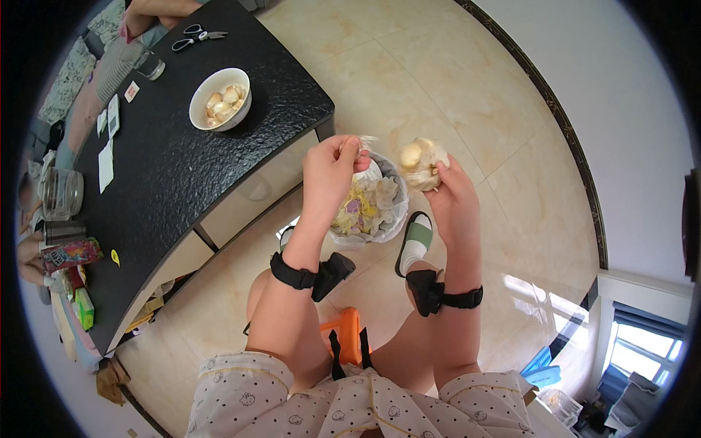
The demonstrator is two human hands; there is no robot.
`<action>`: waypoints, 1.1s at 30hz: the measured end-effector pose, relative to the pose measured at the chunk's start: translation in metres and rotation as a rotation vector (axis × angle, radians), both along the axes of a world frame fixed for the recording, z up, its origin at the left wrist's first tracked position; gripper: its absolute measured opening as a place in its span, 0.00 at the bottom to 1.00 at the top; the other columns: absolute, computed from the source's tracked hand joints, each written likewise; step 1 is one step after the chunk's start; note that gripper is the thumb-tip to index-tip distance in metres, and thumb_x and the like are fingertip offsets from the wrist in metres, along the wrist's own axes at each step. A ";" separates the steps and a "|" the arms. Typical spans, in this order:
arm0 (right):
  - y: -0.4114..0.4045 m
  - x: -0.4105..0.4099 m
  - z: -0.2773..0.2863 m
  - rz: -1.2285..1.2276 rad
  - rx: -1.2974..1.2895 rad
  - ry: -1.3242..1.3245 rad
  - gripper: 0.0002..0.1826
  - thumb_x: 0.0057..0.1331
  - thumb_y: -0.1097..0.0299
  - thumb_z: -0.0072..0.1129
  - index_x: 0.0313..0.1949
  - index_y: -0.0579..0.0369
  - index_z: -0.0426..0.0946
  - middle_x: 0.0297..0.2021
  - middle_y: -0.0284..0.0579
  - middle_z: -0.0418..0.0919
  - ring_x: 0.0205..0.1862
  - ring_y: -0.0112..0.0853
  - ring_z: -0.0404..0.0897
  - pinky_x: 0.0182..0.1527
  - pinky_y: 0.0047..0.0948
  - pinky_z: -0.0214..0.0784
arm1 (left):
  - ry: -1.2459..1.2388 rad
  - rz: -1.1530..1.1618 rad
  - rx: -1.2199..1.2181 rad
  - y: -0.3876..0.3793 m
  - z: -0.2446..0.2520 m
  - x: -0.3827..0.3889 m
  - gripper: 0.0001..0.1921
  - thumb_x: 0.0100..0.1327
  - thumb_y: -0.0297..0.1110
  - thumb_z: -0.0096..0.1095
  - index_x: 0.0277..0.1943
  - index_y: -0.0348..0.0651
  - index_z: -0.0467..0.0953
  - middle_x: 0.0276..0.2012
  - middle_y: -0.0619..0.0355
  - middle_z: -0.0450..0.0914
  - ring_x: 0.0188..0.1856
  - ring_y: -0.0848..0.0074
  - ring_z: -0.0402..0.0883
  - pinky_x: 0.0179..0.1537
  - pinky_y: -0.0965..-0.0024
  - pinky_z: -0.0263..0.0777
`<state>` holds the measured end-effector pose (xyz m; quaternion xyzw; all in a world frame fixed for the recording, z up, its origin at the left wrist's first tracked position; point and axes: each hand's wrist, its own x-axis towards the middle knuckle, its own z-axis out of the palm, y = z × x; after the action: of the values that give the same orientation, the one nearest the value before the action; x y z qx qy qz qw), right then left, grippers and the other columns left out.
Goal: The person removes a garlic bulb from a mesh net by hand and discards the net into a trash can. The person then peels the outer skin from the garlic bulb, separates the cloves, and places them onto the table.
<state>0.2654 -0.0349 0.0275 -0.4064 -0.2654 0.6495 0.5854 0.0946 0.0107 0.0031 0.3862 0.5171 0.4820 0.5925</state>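
My right hand [454, 191] holds a partly peeled garlic bulb [419, 164] by its side, with a bare clove showing at the top. To its left, my left hand [337, 164] pinches thin papery garlic skin [366, 143] between thumb and fingers. Below and between both hands stands a bin lined with a whitish plastic bag [397, 213]; pale skins and yellow and purple scraps lie in it. On the black table at the left, a white bowl [196, 104] contains several garlic cloves [224, 104].
Scissors [200, 37], a drinking glass [150, 65], a clear container [64, 191] and a patterned pouch [72, 254] are on the table [181, 175]. Other people's limbs show beyond it. My slippered foot [416, 241] is beside the bin, and something orange [349, 334] is between my legs.
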 end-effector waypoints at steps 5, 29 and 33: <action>0.001 0.006 0.000 -0.122 0.001 0.009 0.23 0.65 0.65 0.46 0.55 0.68 0.60 0.50 0.49 0.68 0.53 0.34 0.67 0.56 0.35 0.59 | 0.862 -0.243 0.215 0.013 -0.034 -0.001 0.12 0.58 0.30 0.56 0.38 0.27 0.77 0.25 0.49 0.80 0.25 0.69 0.80 0.31 0.75 0.73; 0.001 0.000 0.005 -0.048 -0.020 -0.014 0.26 0.62 0.73 0.52 0.57 0.68 0.57 0.49 0.50 0.70 0.51 0.32 0.71 0.53 0.32 0.64 | -0.071 -0.170 0.007 -0.020 0.014 0.027 0.17 0.64 0.38 0.54 0.50 0.33 0.72 0.41 0.57 0.78 0.42 0.79 0.76 0.41 0.76 0.73; 0.000 -0.011 0.008 -0.030 0.003 -0.006 0.29 0.62 0.75 0.52 0.59 0.68 0.53 0.50 0.51 0.69 0.52 0.32 0.70 0.54 0.31 0.62 | -0.104 -0.224 0.005 -0.020 0.022 0.021 0.20 0.63 0.36 0.57 0.53 0.32 0.69 0.44 0.56 0.77 0.46 0.78 0.75 0.45 0.76 0.71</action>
<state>0.2544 -0.0347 0.0359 -0.4113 -0.2623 0.6389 0.5948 0.1154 -0.0093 0.0250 0.4173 0.4380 0.4335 0.6679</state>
